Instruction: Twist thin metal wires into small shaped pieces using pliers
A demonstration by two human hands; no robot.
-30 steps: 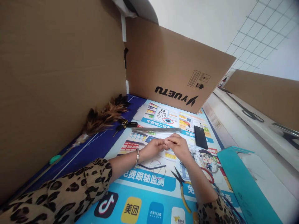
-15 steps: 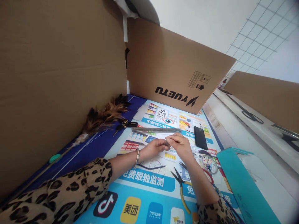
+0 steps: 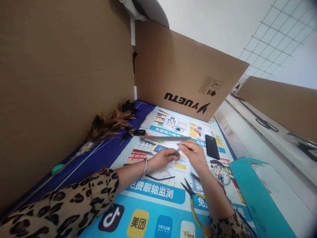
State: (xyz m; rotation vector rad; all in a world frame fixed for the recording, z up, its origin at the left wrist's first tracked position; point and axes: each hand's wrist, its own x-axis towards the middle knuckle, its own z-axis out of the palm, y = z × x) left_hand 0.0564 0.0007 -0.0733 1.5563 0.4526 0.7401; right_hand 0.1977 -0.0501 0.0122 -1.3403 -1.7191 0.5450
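Note:
My left hand (image 3: pixel 163 158) is closed in a pinch over the printed mat, its fingertips holding a thin, wire-like strand (image 3: pixel 178 149). Just to the right, my right hand (image 3: pixel 193 153) pinches at the same spot, thumb and forefinger together, a small gap from the left fingertips. The strand is too fine to follow, and its ends are hidden by the fingers. Behind both hands lies a bundle of thin grey wires (image 3: pixel 165 138). Pliers with yellow handles (image 3: pixel 192 201) rest open beside my right forearm, and another dark tool tip (image 3: pixel 194 177) shows partly under that arm.
A black phone (image 3: pixel 212 146) lies right of the hands. On the left are a feather duster (image 3: pixel 111 124) and dark keys with a fob (image 3: pixel 135 132). Cardboard panels (image 3: pixel 178 69) stand at the left and back. A teal box (image 3: pixel 260 198) sits at the right edge.
My right fingertips have drawn slightly up and away from the left ones, so a small gap with a thin strand shows. My left hand stays nearly in place.

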